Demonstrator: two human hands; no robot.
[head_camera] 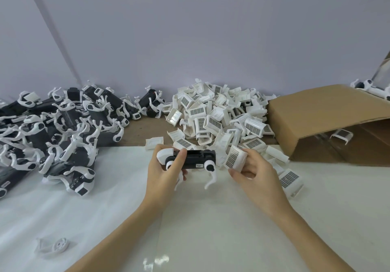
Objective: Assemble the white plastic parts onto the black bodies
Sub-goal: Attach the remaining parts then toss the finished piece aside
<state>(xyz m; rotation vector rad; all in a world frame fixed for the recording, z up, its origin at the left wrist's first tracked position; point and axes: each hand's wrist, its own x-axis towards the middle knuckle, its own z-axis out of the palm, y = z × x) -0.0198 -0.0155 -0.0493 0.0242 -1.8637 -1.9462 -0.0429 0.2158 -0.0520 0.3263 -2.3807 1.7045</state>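
My left hand (163,174) grips a black body (196,159) with white legs, holding it level above the white table cover, its open top facing up. My right hand (256,173) pinches a white plastic cover with a dark grid patch (235,159) just right of the body's end, tilted and apart from it. Behind them lies a big heap of the same white covers (219,115). A pile of black bodies with white legs (61,128) fills the left side of the table.
An open cardboard box (329,119) lies on its side at the right, a white cover inside it. One loose white leg part (53,247) lies near the front left. A white sheet (211,219) covers the near table; a wall stands close behind the piles.
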